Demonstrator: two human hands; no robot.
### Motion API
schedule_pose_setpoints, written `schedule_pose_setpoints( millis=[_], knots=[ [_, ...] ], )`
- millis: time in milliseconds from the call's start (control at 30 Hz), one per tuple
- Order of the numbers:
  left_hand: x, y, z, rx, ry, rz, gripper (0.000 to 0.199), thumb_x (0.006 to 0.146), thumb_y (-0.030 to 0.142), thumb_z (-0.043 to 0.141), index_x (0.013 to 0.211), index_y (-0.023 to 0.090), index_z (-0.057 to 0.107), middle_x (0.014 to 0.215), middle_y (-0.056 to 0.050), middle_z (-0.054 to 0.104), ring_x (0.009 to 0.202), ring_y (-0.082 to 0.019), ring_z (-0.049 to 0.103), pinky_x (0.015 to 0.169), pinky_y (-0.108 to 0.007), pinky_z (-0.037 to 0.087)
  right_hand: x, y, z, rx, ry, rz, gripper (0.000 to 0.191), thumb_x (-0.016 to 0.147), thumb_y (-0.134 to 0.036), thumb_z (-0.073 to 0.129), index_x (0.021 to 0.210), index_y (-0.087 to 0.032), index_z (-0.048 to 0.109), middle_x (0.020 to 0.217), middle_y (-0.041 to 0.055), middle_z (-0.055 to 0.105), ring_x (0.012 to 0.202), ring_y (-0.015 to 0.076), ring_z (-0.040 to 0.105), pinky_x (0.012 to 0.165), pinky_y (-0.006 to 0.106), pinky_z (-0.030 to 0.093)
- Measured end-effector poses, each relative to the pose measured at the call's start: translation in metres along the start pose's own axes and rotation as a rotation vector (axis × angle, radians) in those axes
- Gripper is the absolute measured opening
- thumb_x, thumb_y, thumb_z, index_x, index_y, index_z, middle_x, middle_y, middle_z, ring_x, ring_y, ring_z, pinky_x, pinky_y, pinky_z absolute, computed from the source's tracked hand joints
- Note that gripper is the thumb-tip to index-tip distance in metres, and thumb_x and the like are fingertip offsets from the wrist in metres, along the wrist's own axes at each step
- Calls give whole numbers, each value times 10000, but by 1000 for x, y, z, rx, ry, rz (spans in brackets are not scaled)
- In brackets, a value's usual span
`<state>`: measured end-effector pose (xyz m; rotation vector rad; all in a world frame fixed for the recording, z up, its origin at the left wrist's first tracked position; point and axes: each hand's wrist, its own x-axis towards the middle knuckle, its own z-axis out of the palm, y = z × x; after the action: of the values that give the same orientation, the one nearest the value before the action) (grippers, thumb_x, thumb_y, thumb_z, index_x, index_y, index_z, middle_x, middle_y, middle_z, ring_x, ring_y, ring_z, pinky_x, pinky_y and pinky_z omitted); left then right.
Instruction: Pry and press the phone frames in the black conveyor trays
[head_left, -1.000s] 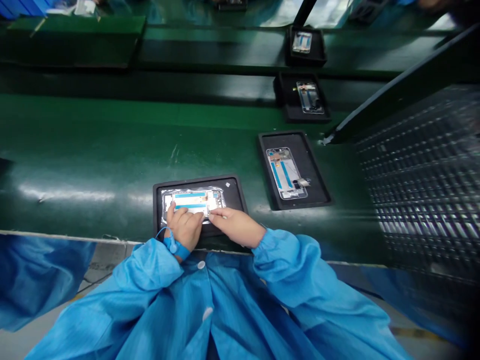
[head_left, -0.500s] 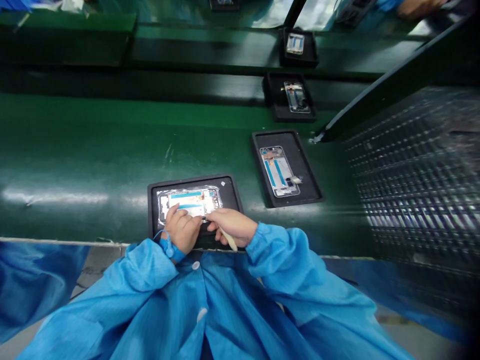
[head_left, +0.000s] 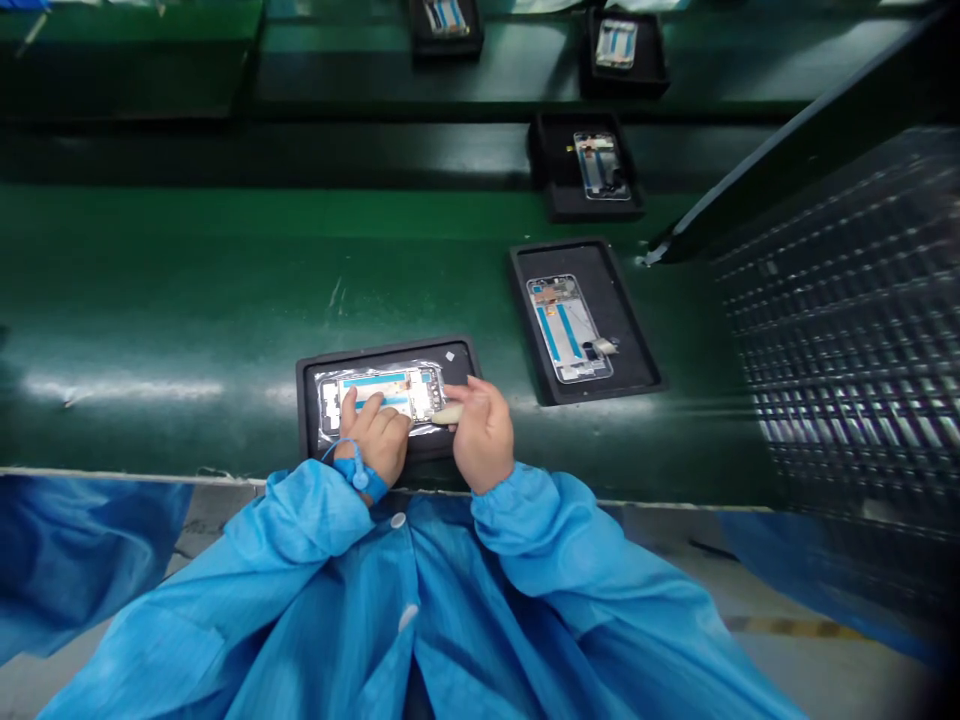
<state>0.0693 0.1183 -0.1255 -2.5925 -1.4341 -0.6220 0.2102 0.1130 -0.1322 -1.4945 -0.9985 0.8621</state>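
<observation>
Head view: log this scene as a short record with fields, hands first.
Left hand: resting on the phone frame; blue wristband at the wrist
Right hand: grip closed on a pale tool, one end by the frame's right part; contact unclear
Near tray: black, holds that frame
Second tray: to the right, holds another frame
Farther trays: three, each bearing a frame
Surface: green bench

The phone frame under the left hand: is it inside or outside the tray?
Inside: the phone frame lies within the black tray rim, under the left hand.
</observation>
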Motion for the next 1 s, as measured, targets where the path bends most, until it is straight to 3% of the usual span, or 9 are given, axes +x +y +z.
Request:
schedule_pose_setpoints(
  millis=[200,700,1000],
  knots=[
    [-1,2,1,3,-27,-27,127,782,133,471,767,186,586,751,-17,629,951,-243,536,981,-531,243,-8,12,1,-54,-92,-20,312,854,-396,327,1061,-184,424,999,95,608,895,169,581,751,336,492],
    [0,3,0,-11,-48,-34,117,780,131,470,771,177,578,753,-21,626,939,-253,541,966,-537,258,-4,3,-4,-183,-227,-62,310,867,-373,299,979,-187,520,955,75,619,827,162,592,763,311,487],
    [-2,1,4,-24,-51,-38,163,792,148,422,776,190,579,753,-32,622,950,-254,536,982,-539,233,12,-28,5,-486,-528,-170,245,812,-335,382,772,-204,587,827,71,620,864,193,555,867,314,408]
  ],
)
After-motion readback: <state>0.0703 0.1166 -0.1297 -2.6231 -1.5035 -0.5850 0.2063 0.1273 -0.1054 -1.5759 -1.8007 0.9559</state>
